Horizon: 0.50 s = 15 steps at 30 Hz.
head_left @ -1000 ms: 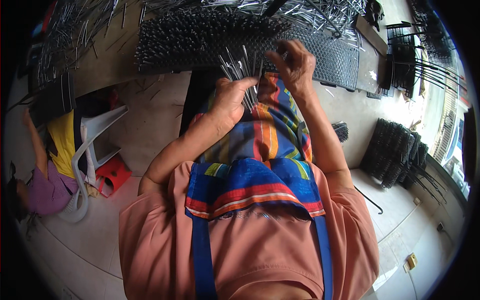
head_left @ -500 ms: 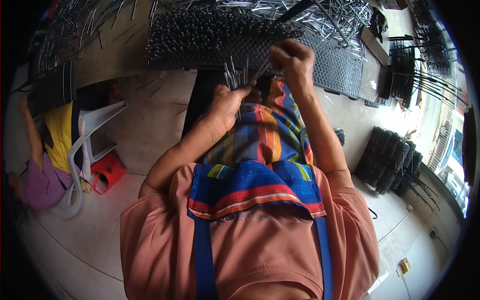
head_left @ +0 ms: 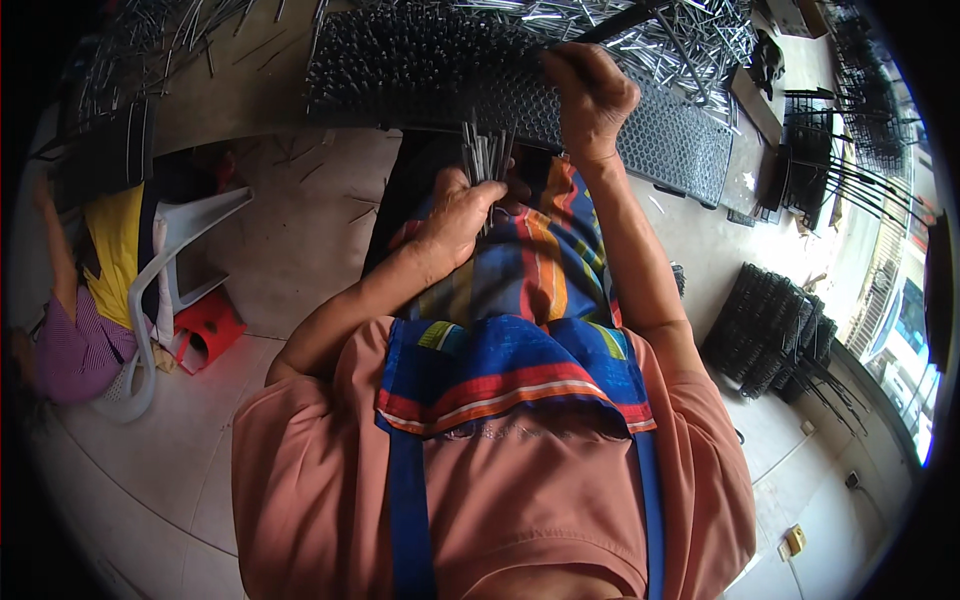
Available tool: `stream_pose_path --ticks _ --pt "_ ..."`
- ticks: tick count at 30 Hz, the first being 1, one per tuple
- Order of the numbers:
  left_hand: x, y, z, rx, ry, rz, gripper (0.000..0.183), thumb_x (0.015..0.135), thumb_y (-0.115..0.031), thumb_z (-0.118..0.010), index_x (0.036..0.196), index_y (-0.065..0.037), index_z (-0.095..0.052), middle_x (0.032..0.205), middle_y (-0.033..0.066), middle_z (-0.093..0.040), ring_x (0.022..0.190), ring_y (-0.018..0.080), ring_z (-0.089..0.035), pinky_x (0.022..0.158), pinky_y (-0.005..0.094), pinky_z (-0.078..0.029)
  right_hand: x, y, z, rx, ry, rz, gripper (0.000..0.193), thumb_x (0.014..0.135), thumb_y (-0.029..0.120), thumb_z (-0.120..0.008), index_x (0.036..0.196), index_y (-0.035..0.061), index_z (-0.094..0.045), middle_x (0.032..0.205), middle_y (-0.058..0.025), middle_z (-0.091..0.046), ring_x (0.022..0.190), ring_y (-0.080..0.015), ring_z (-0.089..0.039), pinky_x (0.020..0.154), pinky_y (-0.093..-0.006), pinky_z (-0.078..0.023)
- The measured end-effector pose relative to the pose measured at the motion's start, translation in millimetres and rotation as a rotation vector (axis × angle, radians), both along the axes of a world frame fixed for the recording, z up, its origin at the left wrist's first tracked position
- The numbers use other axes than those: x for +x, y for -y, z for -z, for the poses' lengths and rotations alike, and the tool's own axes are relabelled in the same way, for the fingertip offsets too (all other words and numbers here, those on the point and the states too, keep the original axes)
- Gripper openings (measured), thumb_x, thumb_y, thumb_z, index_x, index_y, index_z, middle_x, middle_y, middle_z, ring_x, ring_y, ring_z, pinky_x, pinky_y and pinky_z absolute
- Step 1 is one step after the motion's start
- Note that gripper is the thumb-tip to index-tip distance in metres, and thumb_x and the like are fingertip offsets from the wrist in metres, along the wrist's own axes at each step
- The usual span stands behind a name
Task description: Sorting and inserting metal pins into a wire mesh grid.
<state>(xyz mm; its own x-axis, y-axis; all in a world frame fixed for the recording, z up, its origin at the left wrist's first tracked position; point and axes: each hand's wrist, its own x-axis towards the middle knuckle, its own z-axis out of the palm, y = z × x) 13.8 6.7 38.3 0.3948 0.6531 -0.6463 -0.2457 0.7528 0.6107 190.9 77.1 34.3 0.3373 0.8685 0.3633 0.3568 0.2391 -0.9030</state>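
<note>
My left hand (head_left: 458, 218) is closed round a bundle of thin grey metal rods (head_left: 484, 150), which stand nearly upright over my lap. Beyond it lies a long panel with a honeycomb of holes (head_left: 675, 135). Many dark rods (head_left: 400, 65) stand upright in its left part, while holes show bare toward the right. Over the panel's middle, my right hand (head_left: 597, 95) is closed with its fingertips bent down near the holes. Whatever those fingers hold, if anything, is hidden by the hand.
Loose rods (head_left: 690, 50) lie heaped behind the panel. At right, dark wire-like parts (head_left: 765, 330) are stacked on the floor. A co-worker in a purple top (head_left: 85, 345) is at far left, near a white plastic chair (head_left: 150, 290) and a red container (head_left: 208, 330).
My right hand has moved from near the bundle up and away to the panel. The rod seen between its fingers earlier no longer shows. My left hand keeps its bundle, shifted slightly right.
</note>
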Motion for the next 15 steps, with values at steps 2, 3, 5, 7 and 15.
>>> stream_pose_path --ticks 2,3,5,7,15 --pt "3.2 -0.4 3.6 -0.013 -0.017 -0.022 0.016 0.083 0.001 -0.055 0.094 0.004 -0.067 0.084 0.0117 -0.071 0.069 0.0177 -0.069 0.058 0.0262 -0.054 2.9 -1.4 2.1 0.011 0.094 0.023 0.007 0.08 -0.006 -0.068 0.085 -0.0021 -0.069 0.072 -0.003 -0.066 0.063 -0.0088 -0.063 0.059 -0.0206 -0.05" --pt "3.9 0.2 4.8 -0.028 -0.036 -0.043 0.015 0.083 0.0 -0.056 0.092 0.005 -0.067 0.084 0.0125 -0.071 0.069 0.0179 -0.069 0.058 0.0262 -0.054 2.4 -1.3 1.3 0.009 0.094 0.019 0.007 0.08 -0.006 -0.068 0.085 -0.0021 -0.069 0.072 -0.003 -0.066 0.063 -0.0088 -0.063 0.059 -0.0206 -0.05" --pt "6.1 1.7 5.8 -0.023 -0.002 -0.088 0.014 0.083 0.0 -0.056 0.092 0.005 -0.067 0.083 0.0135 -0.071 0.069 0.019 -0.069 0.059 0.0272 -0.055 1.0 -1.3 -1.3 -0.005 0.045 -0.006 0.007 0.079 -0.005 -0.069 0.085 -0.0023 -0.069 0.072 -0.003 -0.066 0.063 -0.0083 -0.062 0.058 -0.0213 -0.05" --pt "6.8 -1.0 4.6 -0.014 0.034 -0.128 0.014 0.083 0.0 -0.056 0.091 0.006 -0.067 0.083 0.0145 -0.071 0.069 0.0201 -0.069 0.059 0.0281 -0.055 0.3 -2.1 -1.1 -0.002 0.108 0.006 0.007 0.078 -0.005 -0.07 0.084 -0.0024 -0.069 0.072 -0.0034 -0.066 0.063 -0.0078 -0.062 0.058 -0.0218 -0.05" --pt "9.5 -5.2 9.6 -0.056 0.035 -0.129 0.009 0.082 0.004 -0.059 0.086 0.01 -0.065 0.082 0.0184 -0.07 0.068 0.0237 -0.07 0.06 0.0312 -0.056 -13.3 -9.5 -9.7 -0.108 0.64 0.07 0.015 0.074 0.016 -0.077 0.086 0.0097 -0.073 0.075 -0.0064 -0.066 0.064 -0.0226 -0.066 0.058 -0.0311 -0.05"
